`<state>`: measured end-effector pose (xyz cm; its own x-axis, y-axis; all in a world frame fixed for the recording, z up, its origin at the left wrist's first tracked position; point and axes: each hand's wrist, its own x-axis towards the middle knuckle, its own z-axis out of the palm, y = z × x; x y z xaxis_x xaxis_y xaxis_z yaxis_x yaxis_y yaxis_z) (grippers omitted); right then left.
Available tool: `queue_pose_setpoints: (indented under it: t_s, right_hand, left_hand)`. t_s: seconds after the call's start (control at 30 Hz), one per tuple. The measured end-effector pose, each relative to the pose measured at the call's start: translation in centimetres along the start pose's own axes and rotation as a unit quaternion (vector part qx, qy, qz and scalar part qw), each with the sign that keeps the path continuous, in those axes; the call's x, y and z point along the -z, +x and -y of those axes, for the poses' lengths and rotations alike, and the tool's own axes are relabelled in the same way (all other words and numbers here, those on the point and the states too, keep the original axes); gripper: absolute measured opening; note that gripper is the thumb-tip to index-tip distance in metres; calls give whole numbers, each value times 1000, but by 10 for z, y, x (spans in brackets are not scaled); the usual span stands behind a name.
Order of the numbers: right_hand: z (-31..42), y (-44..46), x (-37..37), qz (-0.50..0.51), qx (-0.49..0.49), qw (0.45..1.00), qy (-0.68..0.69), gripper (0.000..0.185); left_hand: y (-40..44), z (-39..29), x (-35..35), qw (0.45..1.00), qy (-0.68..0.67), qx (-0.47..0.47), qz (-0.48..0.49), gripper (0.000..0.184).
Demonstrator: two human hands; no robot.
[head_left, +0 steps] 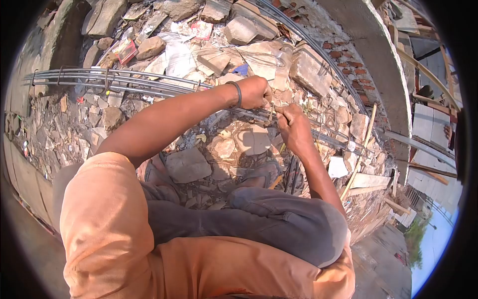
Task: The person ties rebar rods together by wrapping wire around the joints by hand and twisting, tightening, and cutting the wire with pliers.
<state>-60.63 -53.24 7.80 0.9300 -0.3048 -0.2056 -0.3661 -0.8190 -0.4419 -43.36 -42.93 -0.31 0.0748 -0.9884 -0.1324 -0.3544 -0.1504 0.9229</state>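
Note:
A bundle of long steel rebar [164,88] runs across in front of me at about knee height, with thin bent stirrups [106,79] around it. My left hand [253,92], with a dark band at its wrist, is closed just above the bars. Close beside it on the right, my right hand [294,124] is closed too, its thumb and forefinger pinched together near a stirrup [271,115] on the bars. The two hands almost meet. Whatever thin thing lies between their fingers is too small to make out.
Broken concrete and brick rubble [186,164] covers the ground around my sandalled feet [259,174]. Thin loose wire [249,56] lies on the rubble beyond the bars. More long rods [318,50] curve along a brick-and-concrete wall [383,65]. A wooden strip [366,144] leans at right.

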Motion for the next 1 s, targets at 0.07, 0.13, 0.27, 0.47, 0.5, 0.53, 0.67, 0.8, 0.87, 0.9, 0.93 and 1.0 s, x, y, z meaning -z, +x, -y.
queue_pose_setpoints:
  t_s: [0.07,0.13,0.27,0.47,0.5,0.53,0.67,0.8,0.87,0.9,0.93,1.0]
  right_hand:
    - [10,-3,5,16,9,999,-37,23]
    - [15,5,14,50,95,982,-155,22]
    - [11,41,36,106,239,940,-218,25]
    - [12,88,45,272,205,930,-134,16]
    - [13,95,45,286,204,924,-151,14]
    - [12,101,45,298,201,918,-167,15]
    - [30,98,64,283,145,933,-170,18]
    - [36,64,67,256,123,933,-220,19]
    - [36,54,57,253,131,923,-257,18]
    - [34,55,54,229,152,926,-258,19]
    - [31,58,49,206,174,928,-258,21]
    - [25,67,44,190,191,928,-257,23]
  left_hand:
    - [0,-1,-6,999,22,3,-26,16]
    - [0,-3,-10,998,17,21,-51,16]
    - [3,-1,-13,996,-3,64,-67,17]
    - [5,5,-22,990,37,62,-119,20]
    - [3,1,-20,989,50,75,-118,20]
    - [2,-5,-19,987,63,88,-116,20]
    - [4,0,-18,991,31,83,-101,18]
    - [9,7,-24,990,11,84,-111,15]
    - [9,7,-22,990,3,72,-119,14]
    - [10,6,-21,990,2,80,-114,14]
    - [9,4,-21,990,2,89,-110,15]
    - [3,-1,-18,988,1,108,-110,17]
